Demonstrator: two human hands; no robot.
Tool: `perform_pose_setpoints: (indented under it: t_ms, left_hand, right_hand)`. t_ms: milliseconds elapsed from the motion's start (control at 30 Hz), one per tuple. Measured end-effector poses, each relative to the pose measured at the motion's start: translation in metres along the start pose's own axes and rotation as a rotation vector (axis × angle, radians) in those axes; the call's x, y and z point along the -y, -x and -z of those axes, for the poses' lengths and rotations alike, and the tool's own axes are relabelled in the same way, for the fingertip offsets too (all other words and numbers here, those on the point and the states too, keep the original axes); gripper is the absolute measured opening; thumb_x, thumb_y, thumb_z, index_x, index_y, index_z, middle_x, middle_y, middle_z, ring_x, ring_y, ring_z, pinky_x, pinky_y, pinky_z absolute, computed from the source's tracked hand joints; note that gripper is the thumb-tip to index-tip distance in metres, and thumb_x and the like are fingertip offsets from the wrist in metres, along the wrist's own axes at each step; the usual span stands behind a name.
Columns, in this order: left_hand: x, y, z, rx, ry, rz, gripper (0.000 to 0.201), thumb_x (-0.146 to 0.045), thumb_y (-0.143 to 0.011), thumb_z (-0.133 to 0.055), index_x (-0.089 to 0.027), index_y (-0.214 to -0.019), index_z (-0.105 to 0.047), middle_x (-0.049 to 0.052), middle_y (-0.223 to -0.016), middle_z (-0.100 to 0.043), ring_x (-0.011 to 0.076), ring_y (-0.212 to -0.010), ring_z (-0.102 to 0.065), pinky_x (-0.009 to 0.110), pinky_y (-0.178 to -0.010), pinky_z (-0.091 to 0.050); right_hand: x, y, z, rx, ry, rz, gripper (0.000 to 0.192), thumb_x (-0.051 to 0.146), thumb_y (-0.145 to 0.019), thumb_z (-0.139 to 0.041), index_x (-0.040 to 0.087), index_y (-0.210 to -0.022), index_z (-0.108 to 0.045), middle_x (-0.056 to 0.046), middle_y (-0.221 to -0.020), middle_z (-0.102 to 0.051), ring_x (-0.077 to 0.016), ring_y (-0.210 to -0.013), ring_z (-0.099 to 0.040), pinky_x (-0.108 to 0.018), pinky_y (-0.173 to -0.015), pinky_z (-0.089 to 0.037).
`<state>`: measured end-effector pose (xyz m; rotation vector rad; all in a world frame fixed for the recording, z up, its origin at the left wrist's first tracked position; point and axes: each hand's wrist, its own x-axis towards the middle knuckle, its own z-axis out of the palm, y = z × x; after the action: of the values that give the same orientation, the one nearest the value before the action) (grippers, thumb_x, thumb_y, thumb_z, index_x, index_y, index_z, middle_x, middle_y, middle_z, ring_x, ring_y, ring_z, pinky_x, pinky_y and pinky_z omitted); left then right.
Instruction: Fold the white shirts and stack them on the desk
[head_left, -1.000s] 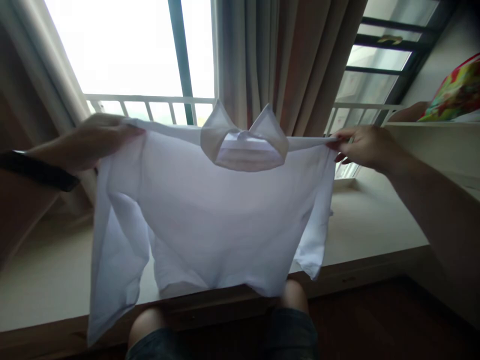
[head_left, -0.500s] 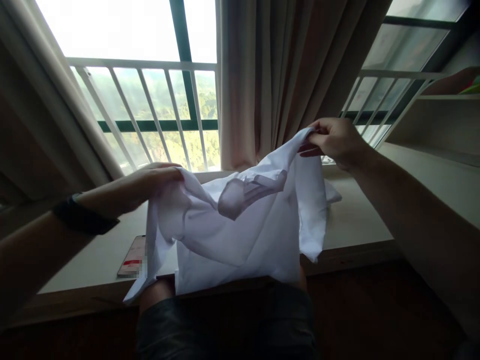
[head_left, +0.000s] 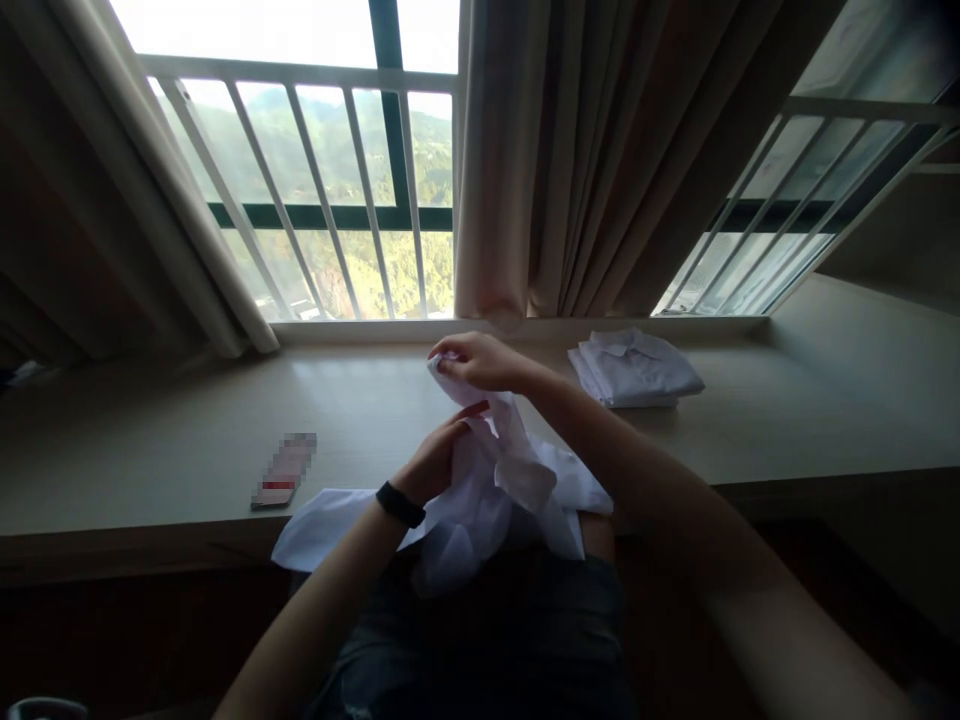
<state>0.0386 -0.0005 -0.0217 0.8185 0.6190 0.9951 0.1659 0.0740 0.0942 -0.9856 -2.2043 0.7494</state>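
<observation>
A white shirt [head_left: 480,510] hangs bunched between my hands, its lower parts spread over my lap and the front edge of the desk. My right hand [head_left: 480,361] pinches one end of the cloth above the desk, a little beyond my left. Below and nearer to me, my left hand [head_left: 442,455], with a dark band on its wrist, grips another part of the shirt. Some of its fingers are hidden in the folds. A collar-like flap [head_left: 525,480] droops under my right forearm.
A pile of folded white clothes [head_left: 636,366] lies at the right on the pale desk [head_left: 360,410]. A phone [head_left: 283,472] rests at the left. Behind are curtains [head_left: 499,160], a railing [head_left: 337,75] and a window. A side panel [head_left: 877,370] bounds the desk's right.
My hands have come together from wide apart, the right one crossing leftward. The spread shirt is now gathered and bunched. The folded pile has come into fuller view.
</observation>
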Motion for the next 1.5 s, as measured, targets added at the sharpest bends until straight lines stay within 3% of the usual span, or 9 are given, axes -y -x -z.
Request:
perform_pose_setpoints:
  t_ms: [100, 300, 467, 700, 833, 1000, 1133, 1400, 1500]
  left_hand:
    - [0.035, 0.005, 0.022, -0.109, 0.113, -0.020, 0.045, -0.027, -0.078, -0.074, -0.018, -0.122, -0.068, 0.008, -0.116, -0.073, 0.0210, -0.097, -0.069, 0.031, -0.090, -0.052]
    - [0.078, 0.031, 0.049, -0.403, 0.128, -0.154, 0.046, -0.037, -0.082, -0.073, -0.019, -0.123, -0.067, 0.008, -0.122, -0.071, 0.0242, -0.110, -0.066, 0.032, -0.095, -0.051]
    - [0.110, 0.057, 0.027, -0.480, -0.025, -0.201, 0.043, -0.038, -0.083, -0.068, -0.031, -0.126, -0.069, 0.001, -0.141, -0.061, 0.0265, -0.139, -0.047, 0.033, -0.112, -0.040]
    - [0.128, 0.098, 0.022, -0.511, -0.150, -0.112, 0.043, -0.036, -0.082, -0.066, -0.024, -0.123, -0.072, 0.006, -0.139, -0.063, 0.0338, -0.139, -0.045, 0.042, -0.115, -0.038]
    - [0.126, 0.103, 0.031, -0.600, -0.101, -0.133, 0.043, -0.039, -0.083, -0.066, -0.023, -0.123, -0.071, 0.008, -0.133, -0.066, 0.0330, -0.132, -0.053, 0.040, -0.109, -0.043]
    - [0.117, 0.105, 0.030, -0.522, -0.169, -0.145, 0.039, -0.036, -0.085, -0.063, -0.022, -0.120, -0.073, 0.006, -0.132, -0.067, 0.0322, -0.128, -0.055, 0.038, -0.107, -0.043]
    - [0.106, 0.112, 0.031, -0.482, -0.246, -0.139, 0.041, -0.032, -0.083, -0.063, -0.024, -0.122, -0.072, 0.005, -0.133, -0.067, 0.0324, -0.129, -0.054, 0.040, -0.111, -0.040]
    - [0.101, 0.113, 0.036, -0.196, -0.065, -0.155, 0.071, -0.029, -0.064, -0.075, -0.026, -0.134, -0.063, 0.007, -0.131, -0.066, 0.0378, -0.124, -0.056, 0.044, -0.103, -0.046]
    - [0.099, 0.113, 0.044, -0.244, -0.180, -0.132, 0.059, -0.037, -0.070, -0.074, -0.022, -0.126, -0.066, 0.010, -0.114, -0.071, 0.0327, -0.105, -0.064, 0.040, -0.087, -0.053]
  right_hand:
    - [-0.011, 0.029, -0.027, -0.117, 0.010, -0.003, 0.032, 0.023, -0.085, -0.067, 0.024, -0.117, -0.069, -0.006, -0.118, -0.069, -0.0218, -0.111, -0.064, -0.038, -0.102, -0.047]
    - [-0.046, 0.161, -0.113, -0.900, -0.389, -0.503, 0.051, 0.050, -0.085, -0.068, 0.021, -0.125, -0.058, -0.014, -0.132, -0.060, -0.0281, -0.120, -0.059, -0.041, -0.098, -0.051]
    - [-0.059, 0.224, -0.184, -0.802, -0.990, -0.704, 0.079, 0.052, -0.071, -0.080, 0.030, -0.140, -0.048, -0.009, -0.143, -0.054, -0.0300, -0.124, -0.058, -0.041, -0.094, -0.054]
    - [-0.093, 0.257, -0.148, -0.431, -1.283, -0.686, 0.069, 0.087, -0.057, -0.064, 0.035, -0.101, -0.072, -0.008, -0.107, -0.071, -0.0356, -0.102, -0.067, -0.049, -0.080, -0.053]
    - [-0.097, 0.261, -0.141, -0.362, -1.206, -0.664, 0.064, 0.071, -0.055, -0.081, 0.024, -0.094, -0.064, -0.008, -0.094, -0.067, -0.0260, -0.085, -0.065, -0.037, -0.077, -0.051]
    - [-0.078, 0.239, -0.167, -0.427, -1.234, -0.746, 0.078, 0.057, -0.060, -0.086, 0.025, -0.126, -0.058, -0.004, -0.086, -0.068, -0.0192, -0.072, -0.063, -0.028, -0.066, -0.048]
    - [-0.071, 0.234, -0.172, -0.286, -1.222, -0.757, 0.058, 0.047, -0.066, -0.085, 0.015, -0.112, -0.069, -0.007, -0.090, -0.071, -0.0191, -0.076, -0.064, -0.026, -0.067, -0.047]
    - [-0.068, 0.241, -0.154, -0.694, -1.101, -0.751, 0.052, 0.033, -0.065, -0.086, 0.024, -0.110, -0.062, 0.001, -0.082, -0.069, -0.0139, -0.070, -0.060, -0.022, -0.064, -0.048]
    - [-0.062, 0.238, -0.145, -0.763, -0.997, -0.689, 0.044, 0.031, -0.067, -0.082, 0.023, -0.106, -0.062, 0.002, -0.078, -0.065, -0.0125, -0.066, -0.057, -0.021, -0.060, -0.046]
